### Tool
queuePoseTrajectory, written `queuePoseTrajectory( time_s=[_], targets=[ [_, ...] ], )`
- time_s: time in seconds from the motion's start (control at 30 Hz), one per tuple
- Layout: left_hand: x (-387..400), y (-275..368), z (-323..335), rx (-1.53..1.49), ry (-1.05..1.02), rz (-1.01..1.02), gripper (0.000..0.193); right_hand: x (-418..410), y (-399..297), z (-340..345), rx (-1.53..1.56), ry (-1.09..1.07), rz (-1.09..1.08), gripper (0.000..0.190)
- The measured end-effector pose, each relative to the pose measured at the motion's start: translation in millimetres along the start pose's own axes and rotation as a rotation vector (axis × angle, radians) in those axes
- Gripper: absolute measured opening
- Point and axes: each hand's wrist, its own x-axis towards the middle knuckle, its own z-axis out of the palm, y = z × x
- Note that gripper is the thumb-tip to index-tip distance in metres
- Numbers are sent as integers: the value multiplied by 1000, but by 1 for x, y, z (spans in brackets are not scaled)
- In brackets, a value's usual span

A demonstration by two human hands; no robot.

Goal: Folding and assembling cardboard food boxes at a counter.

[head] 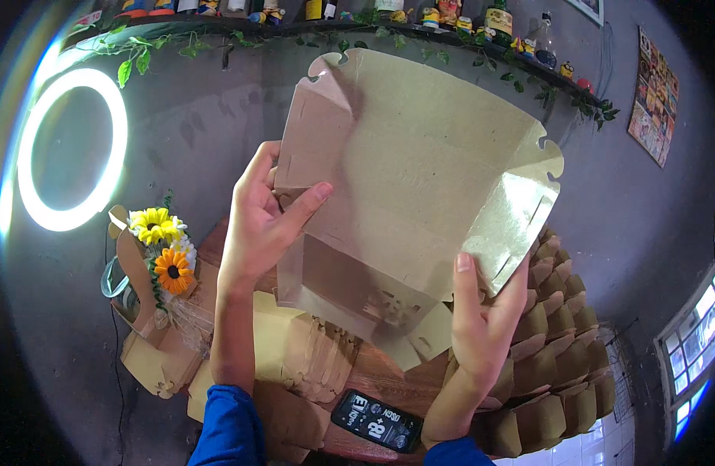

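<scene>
A partly folded brown cardboard box [415,157] is held up in front of me, its inside facing the camera. My left hand [270,215] grips its left side wall, the thumb on the inner face. At the lower right corner, my right hand [485,314] holds the other side wall, its thumb also inside. Both side walls stand partly raised, and curved locking tabs show at the two upper corners. A front panel with a clear or thin window-like part [363,291] hangs along the lower edge. Most fingers are hidden behind the card.
Nested cardboard boxes [544,373] fill the table's right side. More flat or folded cardboard [322,355] lies left, beside a phone [377,420] on the wooden table [386,373]. Artificial flowers [174,271] and a lit ring light [119,145] stand left; a shelf [310,27] with bottles and figurines runs above.
</scene>
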Motion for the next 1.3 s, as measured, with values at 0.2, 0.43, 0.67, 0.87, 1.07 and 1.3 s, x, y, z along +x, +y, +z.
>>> queuePoseTrajectory(
  time_s=[0.2,0.43,0.67,0.87,1.07,1.3],
  targets=[
    [0,-26,-37,15,-333,-186,42,0,-7,4,111,48,-8,40],
    [-7,-23,-8,482,26,101,62,2,8,18,-14,59,-100,34],
    [-45,20,22,741,276,590,99,-11,9,36,163,220,-193,39],
    [-34,7,25,884,384,1107,70,-29,5,54,429,-13,-44,45],
    [-58,28,44,945,-140,720,43,-31,10,47,656,-334,-71,68],
    [-64,41,23,715,-149,679,55,-35,8,64,1122,-701,-107,118]
  ],
)
